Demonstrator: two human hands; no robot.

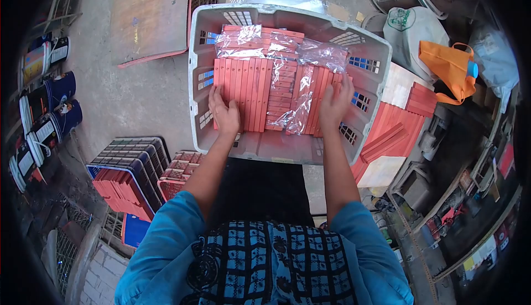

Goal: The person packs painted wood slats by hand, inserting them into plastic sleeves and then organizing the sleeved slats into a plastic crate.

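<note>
Head view, crate: We're looking down into a grey plastic crate (276, 149), and the red slats (242, 97) fill its middle, standing edge to edge in upright blocks with a crosswise stack between.
Plastic film: Clear film (323, 56) lies glinting over the slats at 12 to 1 o'clock, with a strip running down toward 6.
Handling the slats: The work looks like squaring the load, so we'd want even, gentle pressure from both sides, palms flat along the outer slats. Too hard a squeeze could tip a row, and loose film could slide under the palms.
Left hand: At 8 o'clock our left hand (225, 114) lies open along the outer edge of the block, fingers near one another, thumb apart, pinching nothing.
Right hand: At 4 o'clock our right hand (336, 106) is open too, fingers extended beside the slats and film; we can't tell how firmly it presses.
Around the crate: A wooden board (152, 17) lies at 10 o'clock, stacked baskets (133, 161) stand at 8, more red pieces (387, 139) lie at 4, and an orange bag (445, 64) sits at 3.
</note>
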